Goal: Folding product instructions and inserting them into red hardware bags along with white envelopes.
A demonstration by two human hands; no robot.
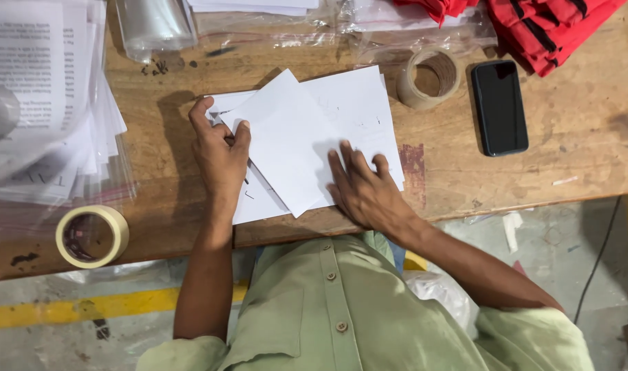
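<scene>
A small pile of white paper sheets [358, 103] lies on the wooden table [581, 137] in front of me. On top of it sits one white sheet [286, 137], turned at an angle. My left hand [218, 148] pinches that sheet's left corner between thumb and fingers. My right hand [362, 189] rests flat on the lower right part of the sheets, palm down with fingers spread, and grasps nothing.
A black phone [499, 106] lies screen up at the right, beside a clear tape roll [430, 77]. Folded red garments [547, 27] fill the far right corner. Printed papers in plastic bags [39, 103] are stacked at the left, and a masking tape roll [92, 235] sits near the front edge.
</scene>
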